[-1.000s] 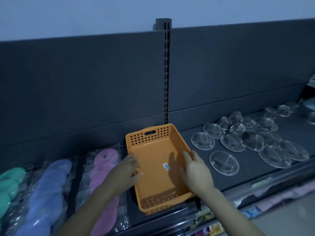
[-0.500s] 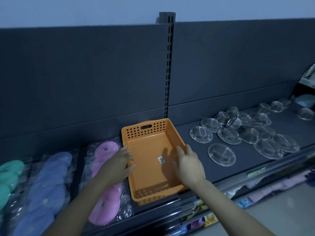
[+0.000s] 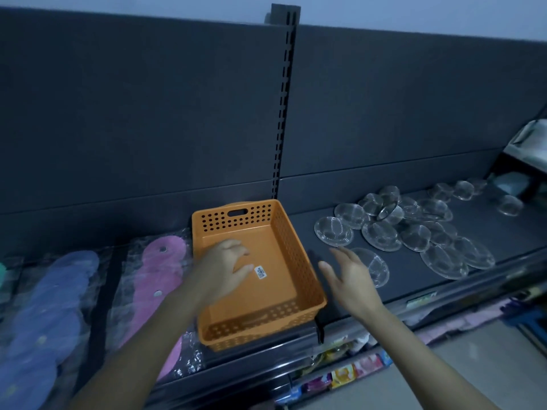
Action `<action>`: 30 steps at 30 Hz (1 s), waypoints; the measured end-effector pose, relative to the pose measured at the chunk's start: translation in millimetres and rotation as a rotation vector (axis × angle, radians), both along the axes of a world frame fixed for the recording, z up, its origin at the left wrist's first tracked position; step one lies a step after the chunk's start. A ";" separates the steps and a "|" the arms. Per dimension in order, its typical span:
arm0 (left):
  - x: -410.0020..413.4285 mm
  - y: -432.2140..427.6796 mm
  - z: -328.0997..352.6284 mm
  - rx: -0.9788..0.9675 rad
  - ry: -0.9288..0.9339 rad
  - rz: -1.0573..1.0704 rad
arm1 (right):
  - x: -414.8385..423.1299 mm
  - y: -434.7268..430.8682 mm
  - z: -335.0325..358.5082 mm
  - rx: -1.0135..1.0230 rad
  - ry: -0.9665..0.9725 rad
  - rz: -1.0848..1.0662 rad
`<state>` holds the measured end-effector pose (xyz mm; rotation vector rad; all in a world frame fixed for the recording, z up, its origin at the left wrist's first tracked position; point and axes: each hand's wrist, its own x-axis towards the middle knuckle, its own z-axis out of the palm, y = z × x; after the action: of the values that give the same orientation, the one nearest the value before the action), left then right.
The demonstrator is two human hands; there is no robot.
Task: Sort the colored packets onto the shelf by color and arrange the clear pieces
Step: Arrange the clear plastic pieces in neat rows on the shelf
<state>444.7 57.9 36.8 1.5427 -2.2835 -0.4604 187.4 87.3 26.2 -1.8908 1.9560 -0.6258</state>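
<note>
An orange perforated basket (image 3: 284,229) stands on the dark shelf (image 3: 503,232), with only a small white label inside. My left hand (image 3: 225,267) hovers over the basket's left side, fingers loosely spread, holding nothing. To the right of the basket is my right hand (image 3: 352,276), open with fingers spread, above a clear piece (image 3: 376,266). A pink packet (image 3: 159,273) and a blue packet (image 3: 53,306) lie left of the basket. Several clear dish-shaped pieces (image 3: 381,235) are scattered on the right half of the shelf.
A slotted upright post (image 3: 282,99) divides the dark back panel behind the basket. A green packet shows at the far left edge (image 3: 2,270). Colourful goods fill the lower shelf (image 3: 343,374). A rack (image 3: 527,161) stands at the far right.
Both hands have let go of the basket's sides. The left hand has moved over the basket's inside, and the right hand has moved off to the right, fingers spread.
</note>
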 end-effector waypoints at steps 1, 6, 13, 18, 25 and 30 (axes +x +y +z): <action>-7.6 0.2 2.6 0.005 0.016 0.009 | -9.7 -1.8 -4.5 0.016 0.010 -0.003; -57.7 -5.8 21.4 0.027 0.083 0.044 | -66.8 -19.7 -29.9 0.047 0.096 0.093; -171.9 -21.4 17.7 0.001 0.032 0.031 | -174.5 -50.9 -35.0 0.021 0.290 0.196; -247.8 -24.5 0.7 0.054 0.048 0.039 | -240.5 -62.8 -29.4 0.038 0.427 0.269; -302.0 -26.6 -25.8 0.221 0.008 0.123 | -291.6 -76.6 -35.0 0.057 0.532 0.370; -314.1 -39.8 -33.4 0.243 -0.001 0.178 | -287.1 -105.1 -35.7 0.041 0.551 0.415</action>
<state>130.6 18.0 3.5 1.8417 -2.1294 -0.7082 -99.7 -17.8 -9.5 -2.5314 1.7362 0.0669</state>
